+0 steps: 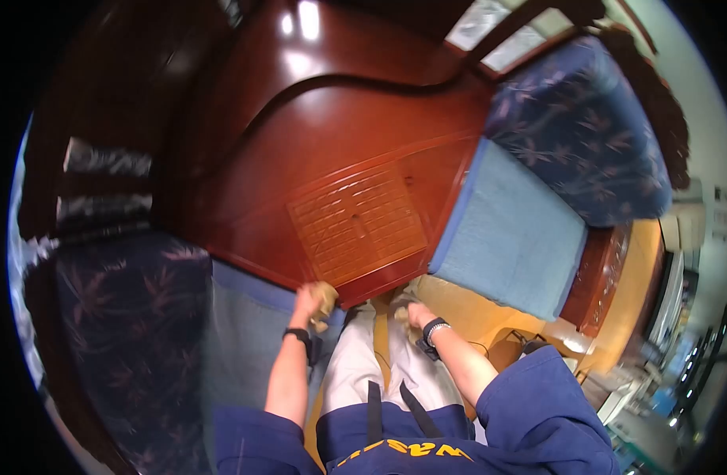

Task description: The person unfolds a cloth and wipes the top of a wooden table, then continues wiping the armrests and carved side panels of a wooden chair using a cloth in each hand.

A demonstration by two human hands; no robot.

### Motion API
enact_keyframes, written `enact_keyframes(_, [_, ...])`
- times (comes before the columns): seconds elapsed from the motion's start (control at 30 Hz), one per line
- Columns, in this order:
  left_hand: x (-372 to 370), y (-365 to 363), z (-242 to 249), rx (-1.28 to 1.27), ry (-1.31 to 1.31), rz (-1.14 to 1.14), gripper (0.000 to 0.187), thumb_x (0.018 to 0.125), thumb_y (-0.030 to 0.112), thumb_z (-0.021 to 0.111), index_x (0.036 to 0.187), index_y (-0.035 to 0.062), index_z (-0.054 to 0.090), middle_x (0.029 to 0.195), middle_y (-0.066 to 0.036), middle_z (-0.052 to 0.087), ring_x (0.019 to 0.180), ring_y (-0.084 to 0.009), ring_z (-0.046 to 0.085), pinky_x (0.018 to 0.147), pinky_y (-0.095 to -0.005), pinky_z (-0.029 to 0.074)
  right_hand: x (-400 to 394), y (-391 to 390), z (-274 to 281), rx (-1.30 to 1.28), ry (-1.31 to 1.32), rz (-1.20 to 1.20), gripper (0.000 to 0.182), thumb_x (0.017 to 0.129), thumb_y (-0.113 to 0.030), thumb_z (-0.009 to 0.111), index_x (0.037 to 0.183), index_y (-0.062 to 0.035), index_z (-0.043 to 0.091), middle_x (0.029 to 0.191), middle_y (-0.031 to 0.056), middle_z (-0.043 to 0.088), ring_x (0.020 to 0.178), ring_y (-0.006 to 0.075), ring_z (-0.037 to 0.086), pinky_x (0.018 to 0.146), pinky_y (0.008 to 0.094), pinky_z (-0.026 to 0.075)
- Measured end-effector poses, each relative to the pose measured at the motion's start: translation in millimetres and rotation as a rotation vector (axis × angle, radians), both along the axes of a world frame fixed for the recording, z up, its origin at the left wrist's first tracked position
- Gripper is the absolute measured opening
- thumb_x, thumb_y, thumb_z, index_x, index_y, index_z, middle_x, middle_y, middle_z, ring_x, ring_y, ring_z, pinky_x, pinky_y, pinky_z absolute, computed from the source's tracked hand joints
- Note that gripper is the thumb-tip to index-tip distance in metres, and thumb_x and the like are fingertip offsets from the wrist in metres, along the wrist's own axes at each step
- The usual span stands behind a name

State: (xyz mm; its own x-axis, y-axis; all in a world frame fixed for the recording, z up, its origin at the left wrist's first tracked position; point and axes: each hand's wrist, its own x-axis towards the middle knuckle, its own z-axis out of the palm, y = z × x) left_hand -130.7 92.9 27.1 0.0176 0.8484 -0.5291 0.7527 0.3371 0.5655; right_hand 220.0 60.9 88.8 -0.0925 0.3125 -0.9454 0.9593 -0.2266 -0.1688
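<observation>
My left hand [304,305] is closed on a crumpled tan cloth [327,298] near the front corner of a glossy red-brown wooden corner table [244,237]. A little to the right, my right hand [416,314] is closed around a bunched grey-brown cloth [402,302], in front of the same table edge. Both hands are slightly blurred. Set in the tabletop is a lighter, square panel [355,226] with a grid pattern. Dark bands sit on both wrists.
Blue seat cushions [510,229] flank the table on the right and left, with dark floral back cushions [585,134] behind. A carved wooden frame [605,269] edges the right seat. Yellowish floor [490,309] shows below. Blurred goods stand at the far right.
</observation>
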Motion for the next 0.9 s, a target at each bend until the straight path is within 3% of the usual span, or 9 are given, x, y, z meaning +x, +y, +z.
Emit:
enact_keyframes(0.03, [10, -1, 7, -0.429, -0.33, -0.079, 0.025, 0.077, 0.021, 0.061, 0.096, 0.004, 0.064, 0.088, -0.01, 0.067, 0.079, -0.0217, 0.064, 0.071, -0.0348, 0.051, 10, 4, 33, -0.151, 0.037, 0.198, 0.033, 0.076, -0.01, 0.057, 0.107, 0.0007, 0.059, 0.112, 0.0213, 0.06, 0.107, 0.0344, 0.057, 0.091, 0.0389, 0.046])
enact_keyframes(0.1, [39, -26, 29, -0.75, -0.689, 0.234, 0.027, 0.083, 0.023, 0.058, 0.1, 0.0028, 0.063, 0.089, -0.006, 0.066, 0.076, -0.0177, 0.064, 0.069, -0.0319, 0.051, 11, -2, 88, -0.005, -0.022, -0.091, 0.031, 0.078, -0.011, 0.054, 0.107, -0.0003, 0.061, 0.115, 0.0209, 0.058, 0.109, 0.0343, 0.055, 0.092, 0.0382, 0.045])
enact_keyframes(0.17, [59, -31, 62, -0.847, -0.624, 0.364, 0.028, 0.088, 0.025, 0.054, 0.099, 0.0009, 0.063, 0.09, -0.006, 0.066, 0.076, -0.0185, 0.064, 0.068, -0.033, 0.051, 13, -1, 124, 0.147, -0.03, -0.254, 0.029, 0.085, -0.013, 0.046, 0.105, 0.0002, 0.063, 0.111, 0.022, 0.06, 0.103, 0.0337, 0.059, 0.088, 0.0393, 0.047])
enact_keyframes(0.27, [49, -55, 29, -0.638, -0.399, 0.225, 0.03, 0.084, 0.022, 0.053, 0.099, -0.0013, 0.065, 0.088, -0.009, 0.066, 0.078, -0.0191, 0.063, 0.07, -0.0339, 0.05, 22, -8, 157, 0.566, -0.001, -0.539, 0.024, 0.083, -0.014, 0.047, 0.102, 0.0006, 0.054, 0.101, 0.0216, 0.061, 0.091, 0.0367, 0.061, 0.08, 0.0447, 0.048])
enact_keyframes(0.3, [42, -33, 67, -0.613, -0.302, 0.047, 0.029, 0.086, 0.018, 0.05, 0.105, -0.0009, 0.061, 0.09, -0.01, 0.065, 0.076, -0.0216, 0.065, 0.068, -0.0351, 0.053, 26, -10, 164, 0.618, -0.015, -0.582, 0.023, 0.083, -0.015, 0.048, 0.101, -0.0002, 0.051, 0.098, 0.0214, 0.061, 0.088, 0.0371, 0.061, 0.078, 0.0463, 0.048])
enact_keyframes(0.57, [-90, 0, 158, -0.411, -0.396, 0.708, 0.041, 0.086, 0.04, 0.055, 0.101, 0.0024, 0.06, 0.091, -0.013, 0.064, 0.075, -0.0289, 0.065, 0.063, -0.0442, 0.053, 71, -95, 203, 0.6, 0.057, -0.947, 0.037, 0.079, -0.025, 0.062, 0.106, -0.0018, 0.055, 0.1, 0.0226, 0.062, 0.094, 0.0373, 0.06, 0.08, 0.0438, 0.049])
enact_keyframes(0.6, [-84, 1, 184, -0.342, -0.088, 0.724, 0.04, 0.085, 0.035, 0.056, 0.1, -0.0016, 0.062, 0.089, -0.011, 0.065, 0.074, -0.0252, 0.065, 0.065, -0.0406, 0.052, 82, -117, 201, 0.613, 0.056, -0.97, 0.037, 0.079, -0.025, 0.062, 0.106, -0.0018, 0.055, 0.1, 0.0226, 0.062, 0.094, 0.0373, 0.06, 0.08, 0.0438, 0.049])
enact_keyframes(0.73, [-110, -8, 184, -0.269, 0.218, 0.374, 0.043, 0.085, 0.033, 0.053, 0.096, -0.0068, 0.065, 0.092, -0.014, 0.068, 0.082, -0.0262, 0.066, 0.07, -0.0377, 0.052, 128, -248, 186, 0.695, -0.115, -1.207, 0.041, 0.079, -0.025, 0.064, 0.111, -0.0004, 0.057, 0.102, 0.0215, 0.063, 0.095, 0.0329, 0.062, 0.081, 0.0392, 0.049])
enact_keyframes(0.9, [-37, -49, 170, -0.074, 0.053, 0.138, 0.03, 0.084, 0.021, 0.05, 0.095, -0.0021, 0.065, 0.086, -0.01, 0.066, 0.069, -0.0198, 0.062, 0.063, -0.0326, 0.05, 164, -447, 190, 0.55, -0.484, -1.609, 0.034, 0.076, -0.021, 0.06, 0.106, -0.0047, 0.06, 0.102, 0.0191, 0.063, 0.096, 0.033, 0.061, 0.083, 0.0398, 0.048])
